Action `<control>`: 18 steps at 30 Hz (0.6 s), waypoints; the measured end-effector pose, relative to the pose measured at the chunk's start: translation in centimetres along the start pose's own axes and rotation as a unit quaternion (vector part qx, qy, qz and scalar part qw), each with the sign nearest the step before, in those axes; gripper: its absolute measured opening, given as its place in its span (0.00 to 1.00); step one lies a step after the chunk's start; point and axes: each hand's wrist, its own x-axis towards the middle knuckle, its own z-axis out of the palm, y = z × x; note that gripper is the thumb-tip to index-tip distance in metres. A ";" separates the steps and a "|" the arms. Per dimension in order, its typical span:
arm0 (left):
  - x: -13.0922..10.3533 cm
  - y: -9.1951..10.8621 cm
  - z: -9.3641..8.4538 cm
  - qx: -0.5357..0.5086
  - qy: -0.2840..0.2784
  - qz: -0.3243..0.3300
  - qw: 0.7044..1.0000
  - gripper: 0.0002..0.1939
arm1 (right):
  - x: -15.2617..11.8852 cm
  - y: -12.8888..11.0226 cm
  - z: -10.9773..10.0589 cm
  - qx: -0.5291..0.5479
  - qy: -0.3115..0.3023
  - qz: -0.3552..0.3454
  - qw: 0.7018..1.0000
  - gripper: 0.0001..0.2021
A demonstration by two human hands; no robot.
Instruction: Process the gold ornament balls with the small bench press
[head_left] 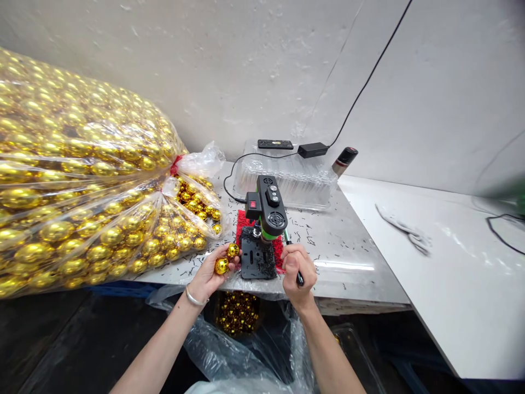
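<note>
Two shiny gold ball ornaments (222, 266) rest in my left hand (213, 273), its fingers curled round them just left of the machine. My right hand (299, 271) is closed round a lever handle (301, 280) with a black grip, on the machine's right side. Between my hands stands a small black bench press machine (271, 205) with a red switch, vents and a dark slotted base plate (251, 257). Under it lies a red mat (245, 220). Whether anything sits beneath the machine's head is hidden from above.
A huge clear bag (82, 191) of gold balls fills the left side. Behind the machine are a clear plastic tray (305, 191), a power adapter (313, 150) and a dark-capped can (345, 158). More gold balls (238, 312) sit below the table edge. Black scraps litter the tabletop.
</note>
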 end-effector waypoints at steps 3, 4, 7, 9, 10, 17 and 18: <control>0.2 -0.2 -0.3 0.023 -0.009 0.038 0.999 0.10 | 0.0 0.0 0.0 0.004 0.002 0.001 1.000 0.13; 0.3 -0.3 -0.3 0.039 -0.014 0.054 0.998 0.11 | 0.0 0.0 0.0 0.005 0.003 0.001 1.000 0.13; 0.7 -0.7 -0.4 0.101 -0.017 0.095 0.990 0.12 | 0.0 0.0 0.0 0.007 0.001 0.000 1.000 0.13; 0.9 -1.1 -0.2 0.136 -0.011 0.120 0.983 0.13 | 0.2 -0.1 0.0 0.005 0.000 0.000 1.000 0.13; 1.1 -1.2 0.0 0.147 -0.006 0.130 0.981 0.13 | 0.3 -0.2 0.0 0.003 0.001 0.000 1.000 0.13; 1.9 -2.6 2.0 0.231 0.023 0.183 0.955 0.21 | 2.2 -1.1 -0.2 0.008 0.012 0.008 1.000 0.14; 2.2 -2.8 2.2 0.256 0.023 0.191 0.947 0.22 | 2.5 -1.2 -0.2 0.008 0.014 0.013 1.000 0.15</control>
